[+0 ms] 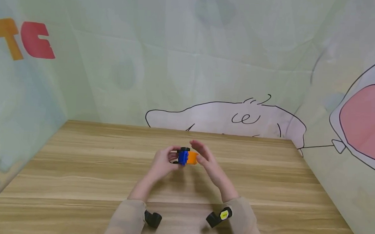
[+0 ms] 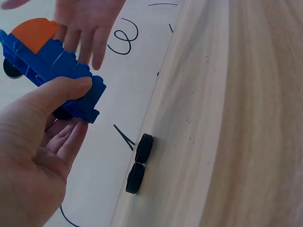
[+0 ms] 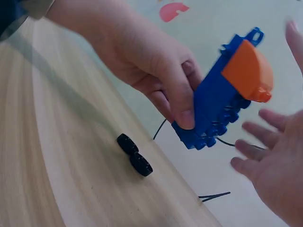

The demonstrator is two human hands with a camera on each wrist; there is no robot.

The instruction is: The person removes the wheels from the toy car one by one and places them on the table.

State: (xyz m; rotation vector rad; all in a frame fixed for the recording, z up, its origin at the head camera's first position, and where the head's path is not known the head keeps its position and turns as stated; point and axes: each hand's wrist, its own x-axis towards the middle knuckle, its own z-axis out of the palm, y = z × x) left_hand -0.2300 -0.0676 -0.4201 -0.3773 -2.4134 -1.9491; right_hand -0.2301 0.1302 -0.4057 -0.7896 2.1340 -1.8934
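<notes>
My left hand (image 1: 164,161) grips one end of a blue toy-brick vehicle base (image 2: 66,71), thumb on its studded side and fingers beneath. An orange curved brick (image 3: 248,71) is fixed on the base near its other end. A black wheel (image 2: 13,69) shows under the base in the left wrist view; part of another is hidden by the left hand. Just beside the orange brick, my right hand (image 1: 210,165) is held with fingers spread and straight, apart from the toy in the right wrist view (image 3: 279,156).
Two black wheels (image 2: 143,149) stand side by side on the wooden table (image 1: 107,183), near its far edge. Behind the table hangs a pale printed cloth (image 1: 183,78) with cartoon drawings. Black camera mounts (image 1: 152,219) sit on both wrists.
</notes>
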